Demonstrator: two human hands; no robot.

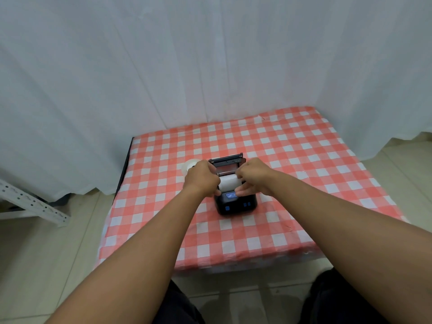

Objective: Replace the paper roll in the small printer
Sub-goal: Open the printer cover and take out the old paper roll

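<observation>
Dark trousers (177,307) sit at six o'clock, both bare forearms reaching over the checked tablecloth (292,160). At centre, the left hand (202,177) and right hand (253,176) close on the ends of the white paper roll (228,182), held over the open black printer (236,203). Another roll (189,165) lies at nine o'clock of the printer.

The small plastic printer (236,205) was black with blue buttons, and the cylindrical paper roll (228,182) in it white; the cotton tablecloth (292,183) was checked coral-red and white, the draped fabric curtain (163,66) behind plain white
</observation>
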